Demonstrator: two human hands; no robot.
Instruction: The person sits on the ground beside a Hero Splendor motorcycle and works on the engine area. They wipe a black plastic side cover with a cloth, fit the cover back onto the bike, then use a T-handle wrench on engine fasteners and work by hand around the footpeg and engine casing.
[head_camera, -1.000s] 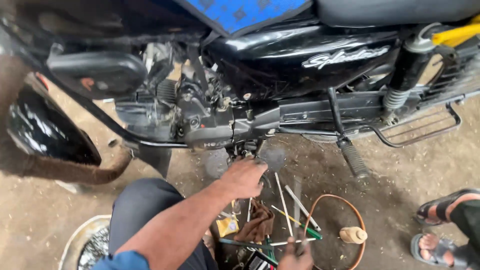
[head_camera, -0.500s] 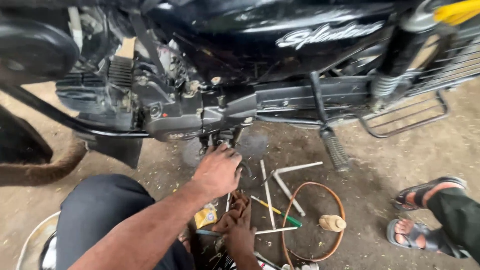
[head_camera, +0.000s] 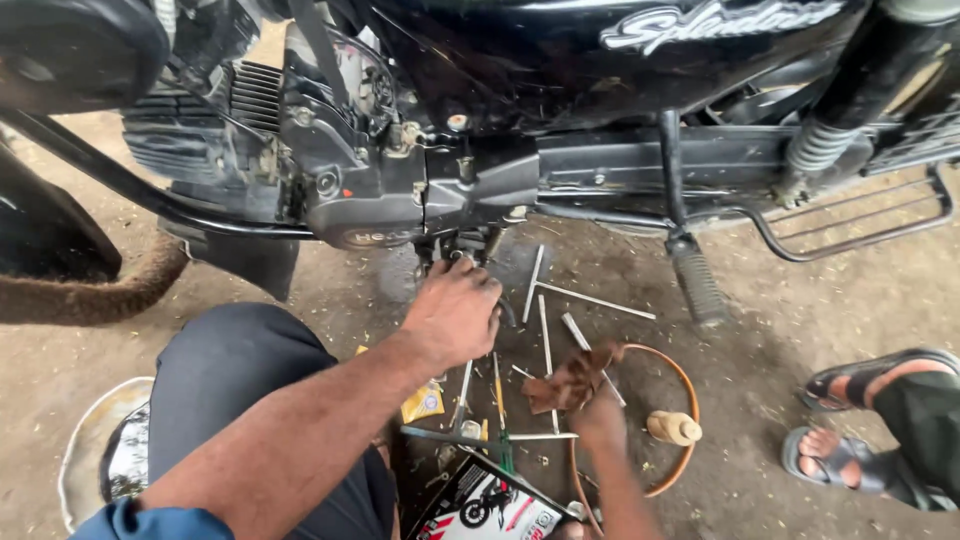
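From the head camera, the left hand (head_camera: 455, 308) reaches up under the black motorcycle engine (head_camera: 390, 190), its fingers curled around a part at the bottom of the crankcase, just below the dark engine cover; what exactly it grips is hidden by the knuckles. The right hand (head_camera: 598, 415) hovers lower, over the dirt floor, fingers closed on a crumpled brown rag (head_camera: 570, 380). Beneath and between the hands lie several slim silver metal T-handle wrenches (head_camera: 560, 300), scattered on the ground. A thin orange hose loop (head_camera: 680, 400) curves just beside the right hand, with a small tan plastic bottle (head_camera: 675, 428) lying inside it. A yellow packet (head_camera: 423, 402) rests near the left forearm. At the right edge, another person's sandalled feet (head_camera: 860, 420) stand well apart from the tools.
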